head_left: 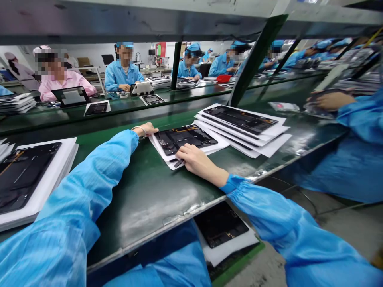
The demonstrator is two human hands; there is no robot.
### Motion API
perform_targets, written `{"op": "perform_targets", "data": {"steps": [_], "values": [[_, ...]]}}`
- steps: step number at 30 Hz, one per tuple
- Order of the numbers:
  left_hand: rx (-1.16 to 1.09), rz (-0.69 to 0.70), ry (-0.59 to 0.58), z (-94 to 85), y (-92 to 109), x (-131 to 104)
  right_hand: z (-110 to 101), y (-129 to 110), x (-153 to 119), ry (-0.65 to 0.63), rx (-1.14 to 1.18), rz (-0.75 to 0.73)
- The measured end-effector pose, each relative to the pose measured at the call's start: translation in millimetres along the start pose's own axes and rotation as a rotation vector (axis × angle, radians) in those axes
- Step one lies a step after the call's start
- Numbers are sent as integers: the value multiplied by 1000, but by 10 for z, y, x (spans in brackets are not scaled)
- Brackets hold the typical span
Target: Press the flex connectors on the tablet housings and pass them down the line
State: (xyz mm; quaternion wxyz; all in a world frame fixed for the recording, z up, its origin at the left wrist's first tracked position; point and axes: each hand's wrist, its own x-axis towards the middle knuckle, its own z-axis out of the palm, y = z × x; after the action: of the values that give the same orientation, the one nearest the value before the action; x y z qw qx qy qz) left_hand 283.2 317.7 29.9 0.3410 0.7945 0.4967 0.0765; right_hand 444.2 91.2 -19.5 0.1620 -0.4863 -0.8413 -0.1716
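A black tablet housing (191,137) with orange flex cables lies open side up on white paper sheets (221,146) on the green bench. My left hand (145,129) is at its far left corner, fingers drawn together; what lies between the fingertips is hidden. Over the near edge of the housing, my right hand (196,159) is closed on a small dark flat stick (178,163), its end poking out below the fingers. Right beside them stands a stack of similar housings (242,118) interleaved with white sheets.
Another stack of housings (26,175) on paper is at the left. One more housing (221,224) sits below the bench edge. A slanted green post (257,59) rises behind the right stack. A co-worker's blue sleeve (362,113) is at the right; other workers sit opposite.
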Motion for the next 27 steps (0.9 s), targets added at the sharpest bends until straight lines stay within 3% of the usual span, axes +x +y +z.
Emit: {"op": "perform_targets", "data": {"steps": [10, 14, 17, 19, 21, 24, 27], "values": [[-209, -7, -34, 9, -36, 17, 31, 38, 9, 63, 89, 11], [-323, -4, -39, -10, 103, -80, 20, 41, 19, 108, 107, -21], [-416, 6, -25, -89, 243, -289, -21, 38, 6, 175, 120, -36], [-484, 17, 7, -191, 252, -554, -69, 51, -23, 252, 130, -16], [-553, 28, 53, -315, 134, -947, -135, 54, -61, 351, 146, 21], [-647, 41, 116, -441, -256, -1772, -267, -89, -96, 507, 190, 63], [-770, -10, 141, -369, -692, -2715, -418, -559, -95, 666, 310, 89]]}}
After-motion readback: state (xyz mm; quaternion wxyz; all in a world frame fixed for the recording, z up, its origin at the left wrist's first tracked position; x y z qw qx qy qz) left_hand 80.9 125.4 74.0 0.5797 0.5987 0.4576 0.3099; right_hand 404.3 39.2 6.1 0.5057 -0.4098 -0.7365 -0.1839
